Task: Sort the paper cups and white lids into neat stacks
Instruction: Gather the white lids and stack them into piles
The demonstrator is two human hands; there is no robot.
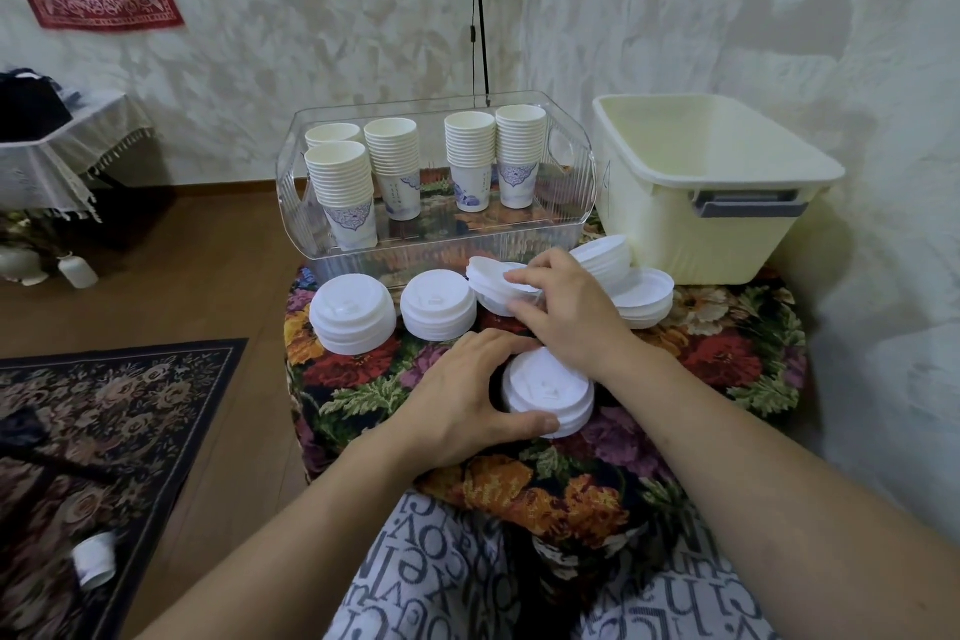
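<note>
Lids mid-sort: left hand (457, 400) curls round the near stack of white lids (548, 392), thumb on its front edge and fingers at its far side, steadying it on the floral-covered counter (363, 379). Right hand (558, 307) reaches past it, fingertips pinching a loose tilted bunch of lids (493, 288) that sits askew, not yet squared. Two tidy lid stacks stand to the left, a wide one (353, 312) and a narrower one (439, 304); another stack (641, 296) with a leaning pile (602, 257) behind it is on the right, partly hidden by the right hand. Paper cups (470, 161) already stand nested in five columns inside the clear tray (571, 229) at the back, so the cup half looks done (judging only from how they sit). Step in hand looks like gathering the tilted bunch; next move calls for levelling it and seating it onto a stack, probably the one the left hand holds, rims aligned so it does not slide. Room is tight: stacks crowd each other, tray wall just behind, cream bin (727, 203) close at right. Open cloth lies front-left and front-right; counter's near edge drops off just beside the held stack, so a nudge could tip lids to the floor.
</note>
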